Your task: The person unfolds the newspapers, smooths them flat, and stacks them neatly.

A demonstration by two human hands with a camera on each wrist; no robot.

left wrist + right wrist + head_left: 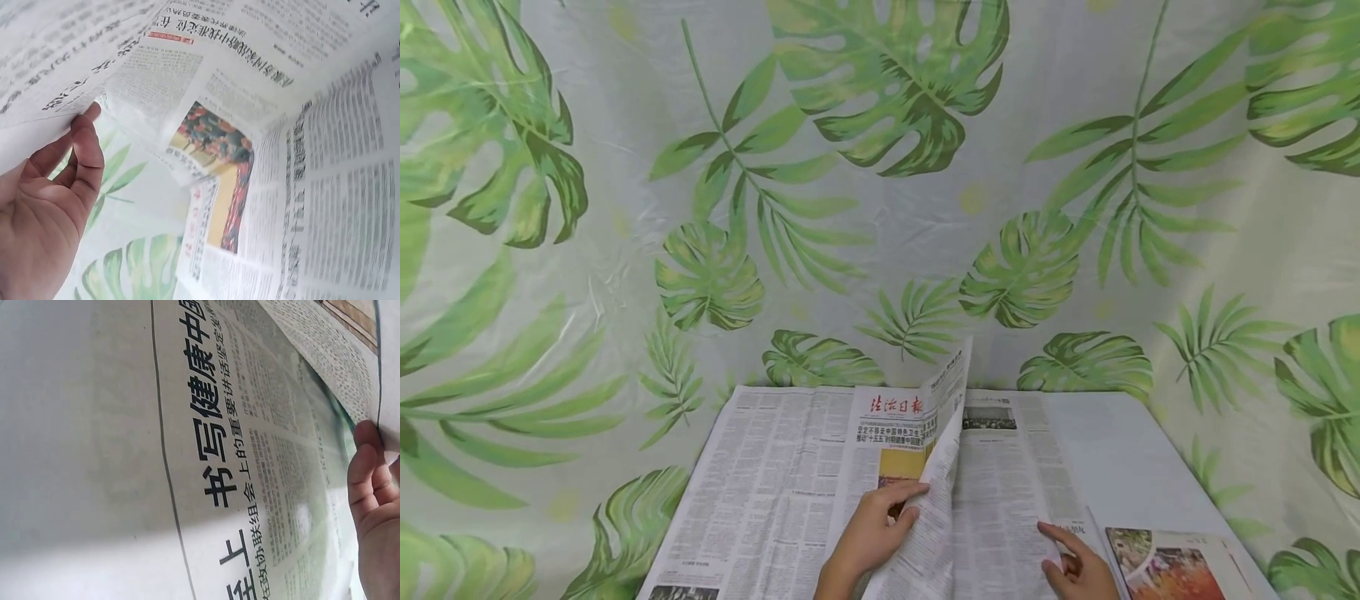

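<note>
A newspaper (775, 467) lies spread on a white table, its masthead in red characters. One of its sheets (936, 483) stands up from the middle, its top corner pointing toward the backdrop. My left hand (874, 527) pinches this raised sheet; in the left wrist view the left fingertips (87, 122) meet at the paper's edge. At the newspaper's right side, my right hand (1078, 562) pinches a page edge between thumb and fingers. In the right wrist view, that hand (378, 500) holds the paper's margin near a large black headline.
A booklet (1172, 567) with a colourful picture cover lies at the table's right front. The bare white tabletop (1112, 450) shows to the right of the newspaper. Behind the table hangs a leaf-patterned cloth (910, 225), close to its back edge.
</note>
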